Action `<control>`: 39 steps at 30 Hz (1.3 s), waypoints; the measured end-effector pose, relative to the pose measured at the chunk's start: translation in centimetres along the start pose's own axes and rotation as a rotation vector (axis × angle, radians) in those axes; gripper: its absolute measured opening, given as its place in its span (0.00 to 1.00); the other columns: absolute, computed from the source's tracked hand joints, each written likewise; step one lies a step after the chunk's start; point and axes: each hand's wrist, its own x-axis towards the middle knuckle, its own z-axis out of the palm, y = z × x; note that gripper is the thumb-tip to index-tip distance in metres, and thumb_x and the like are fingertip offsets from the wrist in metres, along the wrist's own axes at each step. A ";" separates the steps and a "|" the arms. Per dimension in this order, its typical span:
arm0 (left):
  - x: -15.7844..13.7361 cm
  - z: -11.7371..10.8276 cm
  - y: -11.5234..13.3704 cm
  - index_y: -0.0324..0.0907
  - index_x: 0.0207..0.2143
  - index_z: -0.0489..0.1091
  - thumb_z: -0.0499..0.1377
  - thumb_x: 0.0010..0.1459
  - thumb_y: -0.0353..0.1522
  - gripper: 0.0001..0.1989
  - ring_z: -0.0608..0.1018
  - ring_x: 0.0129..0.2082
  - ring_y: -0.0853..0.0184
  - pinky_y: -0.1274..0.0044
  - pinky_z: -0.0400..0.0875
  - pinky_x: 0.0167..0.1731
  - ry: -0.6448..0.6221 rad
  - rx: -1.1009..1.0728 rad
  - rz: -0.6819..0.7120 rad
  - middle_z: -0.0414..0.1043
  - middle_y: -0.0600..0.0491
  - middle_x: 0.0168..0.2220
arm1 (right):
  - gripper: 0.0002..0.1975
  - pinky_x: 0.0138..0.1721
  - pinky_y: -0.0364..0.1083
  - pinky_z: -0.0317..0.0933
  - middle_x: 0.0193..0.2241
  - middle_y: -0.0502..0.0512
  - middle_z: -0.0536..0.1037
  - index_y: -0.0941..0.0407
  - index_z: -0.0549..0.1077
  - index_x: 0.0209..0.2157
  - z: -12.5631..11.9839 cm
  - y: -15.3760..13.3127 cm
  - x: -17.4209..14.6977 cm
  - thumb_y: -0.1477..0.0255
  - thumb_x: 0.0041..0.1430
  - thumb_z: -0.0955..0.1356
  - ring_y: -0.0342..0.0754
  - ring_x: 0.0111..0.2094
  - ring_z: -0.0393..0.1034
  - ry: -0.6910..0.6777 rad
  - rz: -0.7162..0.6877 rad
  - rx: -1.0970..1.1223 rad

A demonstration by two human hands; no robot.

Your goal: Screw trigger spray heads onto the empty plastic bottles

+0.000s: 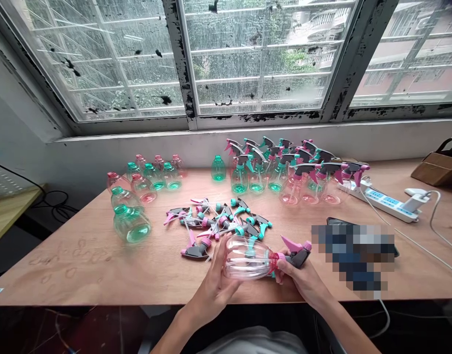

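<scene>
A clear pink spray bottle [248,258] lies sideways between my hands above the table's front part. My left hand [220,275] is wrapped round the bottle's base. At the neck, my right hand [297,278] grips the pink collar of the black and pink trigger sprayer [297,251], which sits on the bottle's mouth; whether it is fully tightened I cannot tell. Just beyond my hands lies a pile of loose trigger sprayers [222,220] in pink, teal and black.
Open-topped green and pink bottles [132,226] stand at the left. Several bottles with sprayers fitted [290,189] stand at the back right, beside a lone green bottle [218,168]. Rightward are a power strip [384,202], a phone [358,231], cables and a brown bag [439,164].
</scene>
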 end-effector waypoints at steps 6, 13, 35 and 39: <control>0.2 -0.4 0.9 0.56 0.72 0.29 0.63 0.63 0.43 0.50 0.43 0.74 0.48 0.56 0.46 0.70 -0.035 -0.129 -0.063 0.27 0.50 0.76 | 0.13 0.26 0.44 0.63 0.22 0.49 0.77 0.56 0.77 0.33 0.5 -0.8 -0.3 0.62 0.56 0.77 0.45 0.24 0.68 -0.034 0.013 -0.013; 0.1 -0.1 0.8 0.62 0.72 0.33 0.56 0.68 0.37 0.40 0.42 0.74 0.51 0.55 0.40 0.71 0.006 -0.040 -0.004 0.32 0.53 0.76 | 0.16 0.20 0.43 0.58 0.17 0.49 0.76 0.55 0.75 0.29 0.1 0.0 -0.1 0.58 0.60 0.73 0.44 0.19 0.66 0.023 0.012 -0.004; 0.6 -0.9 0.3 0.57 0.68 0.52 0.68 0.57 0.42 0.41 0.71 0.60 0.52 0.64 0.66 0.62 0.004 -0.381 -0.177 0.55 0.47 0.70 | 0.16 0.17 0.41 0.54 0.17 0.47 0.74 0.55 0.75 0.28 0.3 0.0 0.0 0.58 0.59 0.74 0.41 0.16 0.63 0.120 -0.033 0.081; 0.1 -0.8 0.8 0.67 0.69 0.47 0.66 0.61 0.36 0.42 0.61 0.69 0.54 0.67 0.61 0.65 -0.056 -0.373 -0.130 0.44 0.56 0.74 | 0.17 0.16 0.40 0.52 0.19 0.48 0.74 0.55 0.73 0.25 0.4 -0.1 0.2 0.58 0.59 0.74 0.39 0.15 0.61 0.129 -0.043 0.110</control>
